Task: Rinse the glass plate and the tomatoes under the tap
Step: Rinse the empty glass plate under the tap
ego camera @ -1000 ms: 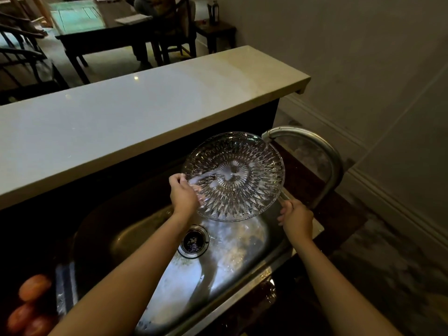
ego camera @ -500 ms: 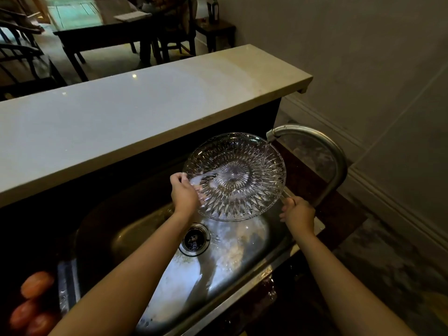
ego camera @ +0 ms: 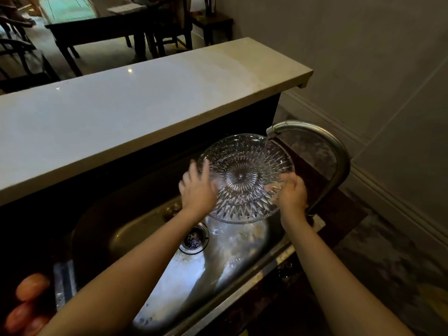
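A cut-glass plate (ego camera: pixel 244 177) is tilted over the steel sink (ego camera: pixel 167 270), its far right rim under the tap spout (ego camera: pixel 274 129), from which water runs. My left hand (ego camera: pixel 197 190) is at the plate's left edge, fingers spread and blurred against the glass. My right hand (ego camera: pixel 292 192) grips the plate's right rim, fingers showing through the glass. Three tomatoes (ego camera: pixel 31 287) lie at the lower left beside the sink, partly cut off by the frame.
The curved tap neck (ego camera: pixel 339 166) rises just right of my right hand. A pale stone counter ledge (ego camera: pixel 135 105) overhangs behind the sink. The drain (ego camera: pixel 194 238) sits below the plate. Dark table and chairs (ego camera: pixel 101 27) stand far behind.
My right hand left the tap base and took hold of the plate's right rim. Water now runs from the spout. My left hand opened and shifted along the left edge.
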Tool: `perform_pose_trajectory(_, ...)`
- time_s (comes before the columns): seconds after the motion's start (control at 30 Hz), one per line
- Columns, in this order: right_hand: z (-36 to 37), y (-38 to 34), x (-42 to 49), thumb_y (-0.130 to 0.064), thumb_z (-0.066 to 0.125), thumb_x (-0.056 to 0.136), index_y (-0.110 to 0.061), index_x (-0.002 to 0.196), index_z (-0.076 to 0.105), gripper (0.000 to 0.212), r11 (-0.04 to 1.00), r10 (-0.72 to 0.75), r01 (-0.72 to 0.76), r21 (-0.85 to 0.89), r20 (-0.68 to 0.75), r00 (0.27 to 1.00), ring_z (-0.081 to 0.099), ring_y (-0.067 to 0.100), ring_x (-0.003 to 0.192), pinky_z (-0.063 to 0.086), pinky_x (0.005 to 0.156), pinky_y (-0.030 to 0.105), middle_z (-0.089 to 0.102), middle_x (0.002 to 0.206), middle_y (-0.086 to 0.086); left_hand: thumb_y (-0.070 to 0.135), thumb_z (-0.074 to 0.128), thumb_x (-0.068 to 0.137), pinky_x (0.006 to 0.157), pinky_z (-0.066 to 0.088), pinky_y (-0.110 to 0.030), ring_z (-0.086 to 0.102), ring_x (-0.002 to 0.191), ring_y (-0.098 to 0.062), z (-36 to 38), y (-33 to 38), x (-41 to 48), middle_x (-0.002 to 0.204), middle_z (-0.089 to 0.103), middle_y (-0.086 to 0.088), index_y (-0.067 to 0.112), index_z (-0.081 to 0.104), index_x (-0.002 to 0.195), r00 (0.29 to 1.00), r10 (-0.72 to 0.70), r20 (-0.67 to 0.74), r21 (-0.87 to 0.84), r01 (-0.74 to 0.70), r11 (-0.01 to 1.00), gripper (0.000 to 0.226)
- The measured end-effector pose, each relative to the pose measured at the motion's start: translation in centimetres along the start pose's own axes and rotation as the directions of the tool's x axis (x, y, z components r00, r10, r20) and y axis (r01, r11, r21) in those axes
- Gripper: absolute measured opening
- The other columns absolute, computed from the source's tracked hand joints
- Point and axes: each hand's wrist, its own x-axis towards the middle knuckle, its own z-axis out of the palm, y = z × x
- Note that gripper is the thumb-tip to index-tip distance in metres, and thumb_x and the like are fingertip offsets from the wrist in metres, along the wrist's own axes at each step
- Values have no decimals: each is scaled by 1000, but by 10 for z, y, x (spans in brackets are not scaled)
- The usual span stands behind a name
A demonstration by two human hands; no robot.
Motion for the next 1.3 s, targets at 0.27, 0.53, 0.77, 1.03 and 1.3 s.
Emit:
perform_pose_trajectory(0.27,12,-6,-1,-33,31,100,-8,101,62,40,998,-51,53,-33,50,997,64,19,83,52,73,36,66,96,8,42,19,100,116,-13,-44,-13,145,-15,20,64,-21,158,-10,5,25,0,149,801,576,163,-76,-572,817,56)
perform_pose_trajectory(0.53,7,-8,-1,-37,27,100,-15,93,59,40,998,27,-26,57,-13,1000,68,23,79,56,70,40,70,93,13,51,15,96,119,-5,-39,0,146,-12,8,89,41,159,5,5,30,7,149,711,681,176,-10,-690,724,58)
perform_pose_trajectory(0.77,-6,-10,7,-37,25,101,-15,95,54,37,999,3,2,52,-102,995,48,11,34,39,38,21,67,60,4,50,14,97,117,-6,-40,-3,146,-11,0,37,88,160,3,6,30,7,149,808,553,204,93,-578,811,56)
perform_pose_trajectory(1.03,-4,-5,12,-38,23,100,-14,102,55,39,996,-80,75,-47,-123,989,49,14,45,40,52,31,64,61,2,56,19,95,110,-18,-36,-22,141,-12,10,11,-7,150,-25,8,27,-11,147,816,477,325,-52,-488,871,67)
perform_pose_trajectory(1.3,17,-7,-7,-33,28,100,-19,84,57,36,1000,-20,22,20,-78,997,60,14,69,48,65,32,61,77,-1,38,18,101,117,-13,-35,-14,144,-9,0,82,8,159,-8,3,20,-1,150,756,606,249,-98,-602,792,55)
